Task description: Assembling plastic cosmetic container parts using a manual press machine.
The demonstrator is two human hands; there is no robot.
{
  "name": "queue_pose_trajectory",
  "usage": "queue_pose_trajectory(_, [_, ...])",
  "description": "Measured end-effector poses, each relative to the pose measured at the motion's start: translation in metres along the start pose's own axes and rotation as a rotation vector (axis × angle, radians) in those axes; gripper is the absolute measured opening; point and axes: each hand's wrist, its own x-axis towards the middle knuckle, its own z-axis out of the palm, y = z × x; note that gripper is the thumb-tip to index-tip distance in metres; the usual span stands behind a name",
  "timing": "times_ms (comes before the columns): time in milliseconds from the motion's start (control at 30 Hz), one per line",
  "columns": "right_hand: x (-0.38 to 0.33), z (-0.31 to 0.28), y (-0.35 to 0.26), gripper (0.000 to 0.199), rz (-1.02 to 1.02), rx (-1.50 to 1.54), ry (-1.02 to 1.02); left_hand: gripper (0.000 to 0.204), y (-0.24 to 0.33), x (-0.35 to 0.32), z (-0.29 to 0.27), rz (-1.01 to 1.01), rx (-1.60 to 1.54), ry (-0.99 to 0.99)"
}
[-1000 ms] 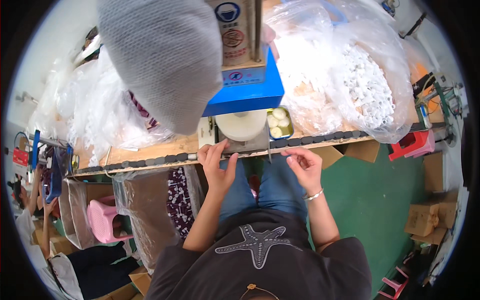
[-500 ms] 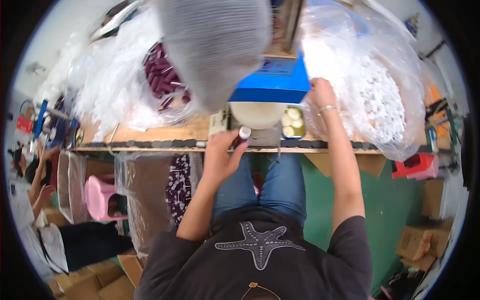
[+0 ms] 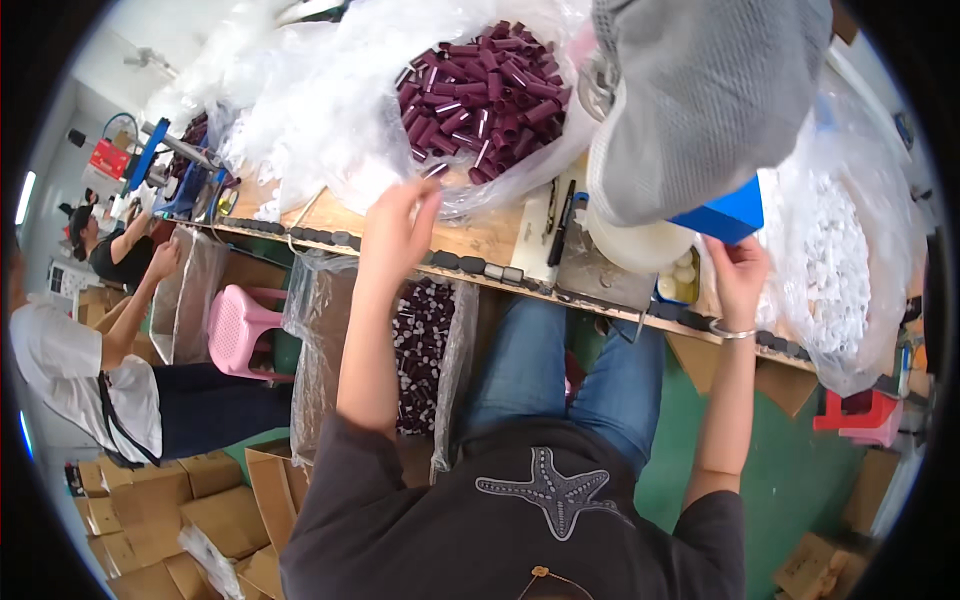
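Observation:
My left hand (image 3: 392, 228) is over the wooden bench (image 3: 478, 237), at the near edge of a heap of dark purple tubes (image 3: 490, 95) in a clear plastic bag. Its thumb stands apart from its fingers, and a single purple tube (image 3: 435, 171) lies just beyond the fingertips. My right hand (image 3: 738, 283) is beside the blue machine housing (image 3: 728, 212), thumb and fingers pinched together; what is between them cannot be made out. A grey cloth-like cover (image 3: 705, 110) hides much of the machine. Next to it sits a tin of pale round pieces (image 3: 680, 282).
A bag of small white parts (image 3: 838, 265) lies on the right. Below the bench, a plastic-lined box holds white-capped purple tubes (image 3: 425, 345). A pink stool (image 3: 243, 330) and a person in a white shirt (image 3: 75, 345) are at left. A black pen-like tool (image 3: 560, 232) lies on the bench.
My left hand has moved left to the purple heap; the white-capped tube it held is no longer in it. My right hand stays near the blue housing. The view has turned left.

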Motion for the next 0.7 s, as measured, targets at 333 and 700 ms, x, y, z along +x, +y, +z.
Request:
queue_pose_trajectory(333, [-0.057,0.082,-0.036,0.015,-0.01,-0.251,-0.361,0.018,-0.137,0.051,0.087,-0.301,0.684,-0.187])
queue_pose_trajectory(700, [-0.053,0.084,-0.026,0.019,-0.153,-0.441,-0.547,0.033,0.014,-0.02,0.044,-0.036,-0.504,0.094])
